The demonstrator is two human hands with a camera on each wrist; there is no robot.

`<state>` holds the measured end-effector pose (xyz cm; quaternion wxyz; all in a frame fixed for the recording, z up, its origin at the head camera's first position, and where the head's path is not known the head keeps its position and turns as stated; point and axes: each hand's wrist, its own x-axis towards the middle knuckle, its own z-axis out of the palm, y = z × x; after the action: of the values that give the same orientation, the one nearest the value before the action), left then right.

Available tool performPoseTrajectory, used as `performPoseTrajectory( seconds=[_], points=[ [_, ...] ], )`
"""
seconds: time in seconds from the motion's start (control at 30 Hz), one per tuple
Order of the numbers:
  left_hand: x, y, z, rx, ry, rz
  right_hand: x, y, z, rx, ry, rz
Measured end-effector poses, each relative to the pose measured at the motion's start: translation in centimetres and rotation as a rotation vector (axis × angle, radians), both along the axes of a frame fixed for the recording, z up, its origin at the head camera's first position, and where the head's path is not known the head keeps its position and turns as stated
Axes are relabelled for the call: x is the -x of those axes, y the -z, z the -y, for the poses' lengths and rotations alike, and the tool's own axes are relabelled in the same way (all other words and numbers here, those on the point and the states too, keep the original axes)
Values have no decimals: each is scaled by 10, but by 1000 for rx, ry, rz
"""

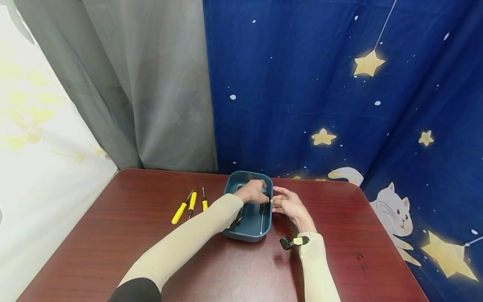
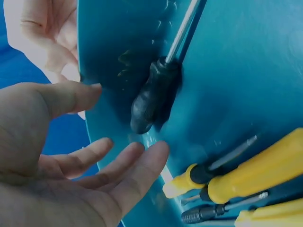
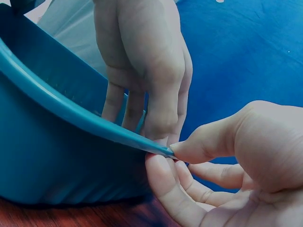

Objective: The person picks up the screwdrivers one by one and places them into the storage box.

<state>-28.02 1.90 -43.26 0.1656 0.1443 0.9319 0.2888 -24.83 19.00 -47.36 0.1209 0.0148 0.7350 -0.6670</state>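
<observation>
A blue plastic box [image 1: 247,237] stands near the table's back edge. My left hand [image 1: 252,191] reaches over it with fingers spread and loosely bent, nothing between them. In the left wrist view those fingers are beside the handle of a black screwdriver [image 2: 154,97], which lies along the box's side wall. Yellow-handled screwdrivers [image 2: 255,170] and a small black-handled one [image 2: 203,213] lie together farther inside the box. From outside, my right hand [image 1: 291,207] pinches the box's right rim [image 3: 118,135] between thumb and fingers.
Left of the box, three yellow-handled screwdrivers lie on the reddish-brown table [image 1: 132,222]: one at the far left [image 1: 179,213], one in the middle [image 1: 192,203], one partly behind the left sleeve [image 1: 205,204]. Behind the table hang grey and blue curtains [image 1: 286,105].
</observation>
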Motion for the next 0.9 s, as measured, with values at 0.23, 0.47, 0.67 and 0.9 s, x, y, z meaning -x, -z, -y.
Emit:
performPoseTrajectory(
  seconds=[0.23, 0.47, 0.67, 0.9],
  points=[
    [3, -1, 9, 70, 97, -42, -1, -1, 0, 20, -7, 0],
    [0, -5, 21, 97, 181, -84, -1, -2, 1, 11, -6, 2],
    [-4, -10, 34, 113, 169, -117, 0, -2, 0, 9, -9, 0],
    [-7, -11, 46, 108, 156, -185, 0, -2, 1, 10, -8, 1]
  ],
)
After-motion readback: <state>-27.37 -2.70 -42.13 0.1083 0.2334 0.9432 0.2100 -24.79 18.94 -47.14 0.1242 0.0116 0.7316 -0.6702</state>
